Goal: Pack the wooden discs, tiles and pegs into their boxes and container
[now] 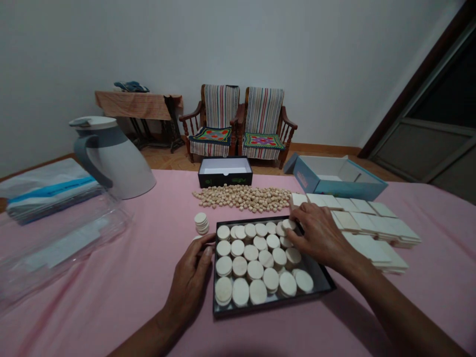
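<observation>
1. The left hand [189,283] was seen at the left edge of the black tray [268,306]. Its fingers [207,254] were curled in. A thin white thing was seen by the thumb, but whether it was pinched could not be told.
2. The right hand [320,236] was seen over the far right corner of the tray. Its fingers [293,233] were spread out and were laid on the round wood discs [255,270]. Whether a disc was pinched could not be told.
3. The tray was seen between the hands, and it was filled with the discs. Many discs were piled in low stacks.
4. A small stack of discs [201,223] was set just past the left hand, beside the tray.
5. A heap of small wood bits [241,198] was spread out past both hands.
6. Square white tiles [366,223] were laid in piles to the right of the right hand.
7. A black box [225,173] and a blue box [334,179] were placed beyond the heap.
8. A white jug [117,161] and a clear plastic bag [63,250] were placed well left of the left hand.
9. A pink cloth [92,310] was seen under the hands.
</observation>
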`<action>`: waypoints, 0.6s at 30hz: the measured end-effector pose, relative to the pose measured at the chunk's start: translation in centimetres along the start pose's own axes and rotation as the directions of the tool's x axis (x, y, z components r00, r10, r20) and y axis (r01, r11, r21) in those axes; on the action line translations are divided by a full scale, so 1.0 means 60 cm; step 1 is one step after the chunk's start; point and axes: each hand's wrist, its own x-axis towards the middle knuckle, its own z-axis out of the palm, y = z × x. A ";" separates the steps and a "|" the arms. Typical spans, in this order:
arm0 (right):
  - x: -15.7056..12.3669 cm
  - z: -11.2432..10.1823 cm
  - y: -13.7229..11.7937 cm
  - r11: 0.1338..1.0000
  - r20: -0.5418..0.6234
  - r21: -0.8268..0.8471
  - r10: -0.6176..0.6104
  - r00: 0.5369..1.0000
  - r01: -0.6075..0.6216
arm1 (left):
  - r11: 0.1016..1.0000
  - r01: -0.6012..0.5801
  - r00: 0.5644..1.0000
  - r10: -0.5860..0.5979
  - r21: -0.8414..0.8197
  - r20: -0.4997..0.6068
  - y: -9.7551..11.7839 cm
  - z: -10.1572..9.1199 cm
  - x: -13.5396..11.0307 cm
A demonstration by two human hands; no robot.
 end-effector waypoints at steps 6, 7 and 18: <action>0.003 0.005 -0.004 0.996 -0.052 0.086 -0.031 0.998 0.035 | 0.999 -0.011 1.000 0.011 0.039 -0.002 0.004 -0.001 0.002; 0.002 0.006 -0.008 0.993 -0.053 0.108 -0.049 0.997 0.054 | 0.999 -0.010 1.000 0.010 0.044 -0.005 0.005 -0.001 0.002; 0.005 -0.003 -0.015 0.940 -0.056 0.341 0.014 0.998 0.006 | 0.998 -0.025 1.000 0.026 0.059 -0.005 0.008 -0.002 0.001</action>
